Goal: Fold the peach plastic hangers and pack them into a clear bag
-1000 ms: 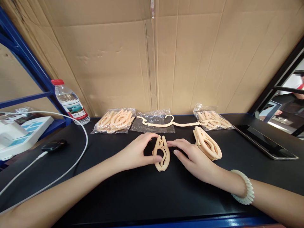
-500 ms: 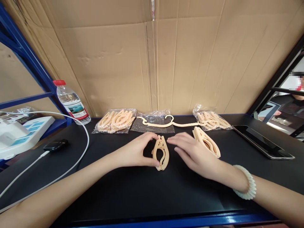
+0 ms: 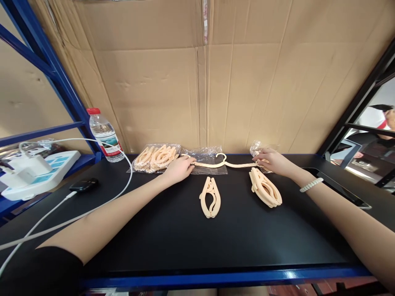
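An unfolded cream folding clothes hanger point(image 3: 240, 165) lies at the back of the black table, its hook pointing up. My left hand point(image 3: 178, 169) is closed on its left end, and my right hand point(image 3: 272, 160) pinches its right end. In front of it lies a folded hanger point(image 3: 204, 202), untouched. Several more folded hangers form a stack point(image 3: 266, 190) just below my right hand. Under the unfolded hanger is a flat clear plastic bag point(image 3: 202, 154).
A bag of folded hangers point(image 3: 154, 158) sits left of my left hand; another bag point(image 3: 255, 147) is partly hidden behind my right hand. A water bottle point(image 3: 106, 135), power strip point(image 3: 58, 162), white cable point(image 3: 129, 176) and black device point(image 3: 84, 185) are on the left. A tablet point(image 3: 348, 196) lies right.
Both hands have left the folded hanger at the middle and moved outward and back to the two ends of the unfolded hanger. The folded hanger stays on the table.
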`<control>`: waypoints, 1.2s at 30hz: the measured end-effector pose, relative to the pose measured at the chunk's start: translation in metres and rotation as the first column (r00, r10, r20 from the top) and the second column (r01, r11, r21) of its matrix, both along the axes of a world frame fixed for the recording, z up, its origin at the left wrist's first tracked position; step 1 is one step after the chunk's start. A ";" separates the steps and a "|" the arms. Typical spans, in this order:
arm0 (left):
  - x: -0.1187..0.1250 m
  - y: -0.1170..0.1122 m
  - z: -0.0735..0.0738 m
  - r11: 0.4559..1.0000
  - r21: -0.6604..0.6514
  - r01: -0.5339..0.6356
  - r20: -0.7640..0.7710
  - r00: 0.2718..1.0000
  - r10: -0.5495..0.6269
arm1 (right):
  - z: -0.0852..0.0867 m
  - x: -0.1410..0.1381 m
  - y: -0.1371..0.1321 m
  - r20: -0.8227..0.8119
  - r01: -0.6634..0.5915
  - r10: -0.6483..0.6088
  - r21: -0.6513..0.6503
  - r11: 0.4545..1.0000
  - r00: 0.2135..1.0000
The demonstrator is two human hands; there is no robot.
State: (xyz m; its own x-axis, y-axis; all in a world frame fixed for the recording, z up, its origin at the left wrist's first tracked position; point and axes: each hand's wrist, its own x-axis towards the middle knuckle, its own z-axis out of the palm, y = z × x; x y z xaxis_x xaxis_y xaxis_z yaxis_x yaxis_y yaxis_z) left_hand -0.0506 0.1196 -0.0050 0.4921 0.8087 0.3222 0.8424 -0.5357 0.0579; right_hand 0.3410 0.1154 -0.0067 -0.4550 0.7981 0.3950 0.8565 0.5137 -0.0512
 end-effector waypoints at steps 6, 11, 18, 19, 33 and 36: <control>0.009 0.005 -0.004 0.998 -0.014 -0.055 -0.048 0.997 0.055 | 0.003 -0.009 -0.009 0.065 -0.005 0.007 -0.040 0.999 0.998; 0.011 0.007 -0.006 0.998 -0.028 -0.060 -0.049 0.997 0.058 | 0.000 -0.012 -0.012 0.092 0.017 -0.013 -0.039 0.999 0.996; 0.012 0.008 -0.007 0.997 -0.040 -0.062 -0.009 0.998 0.062 | -0.006 -0.013 -0.010 0.096 0.034 -0.033 -0.007 0.999 0.995; 0.013 0.007 -0.007 0.997 -0.038 -0.060 -0.006 0.998 0.060 | -0.006 -0.013 -0.011 0.096 0.036 -0.036 0.006 0.999 0.995; 0.011 -0.027 0.042 0.976 0.202 -0.082 0.160 0.986 0.049 | 0.034 -0.016 -0.045 -0.025 0.235 -0.238 0.301 0.924 0.971; 0.004 -0.044 0.048 0.972 0.221 -0.082 0.263 0.965 0.022 | 0.046 -0.032 -0.067 -0.116 0.362 -0.344 0.378 0.852 0.932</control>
State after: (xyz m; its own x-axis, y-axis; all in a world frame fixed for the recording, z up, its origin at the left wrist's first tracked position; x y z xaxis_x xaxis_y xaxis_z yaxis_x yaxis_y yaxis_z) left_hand -0.0466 0.0754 0.0429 0.3276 0.7209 0.6107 0.8420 -0.5160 0.1574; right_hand 0.3092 0.0485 0.0396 -0.1475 0.6809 0.7173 0.9854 0.1637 0.0473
